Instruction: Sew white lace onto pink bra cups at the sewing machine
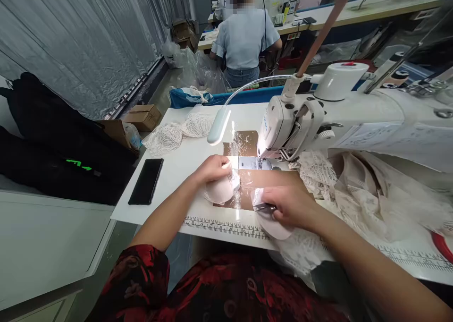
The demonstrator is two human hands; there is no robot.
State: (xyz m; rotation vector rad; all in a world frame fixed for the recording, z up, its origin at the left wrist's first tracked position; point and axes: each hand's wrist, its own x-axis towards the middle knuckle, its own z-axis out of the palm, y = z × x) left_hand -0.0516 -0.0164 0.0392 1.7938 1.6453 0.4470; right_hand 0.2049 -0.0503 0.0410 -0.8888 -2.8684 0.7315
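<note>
My left hand [214, 169] pinches the upper edge of a pale pink bra cup [220, 190] with a white lace edge, lying on the table in front of the sewing machine [279, 128]. My right hand [288, 204] is closed around small metal thread snips [264, 208], whose blades point left. Beneath the snips lies a second pale pink bra cup [274, 225] with a white lace edge; whether my right fingers also grip it, I cannot tell. Both hands are in front of the needle area. White lace [300, 251] hangs over the table's front edge below my right hand.
A black phone [146, 182] lies on the left of the white table [177, 171]. Lace cups [170, 137] sit at the back left, under a lamp [218, 126]. Lace and sheer fabric [371, 190] pile up right of the machine. A co-worker [244, 38] sits ahead.
</note>
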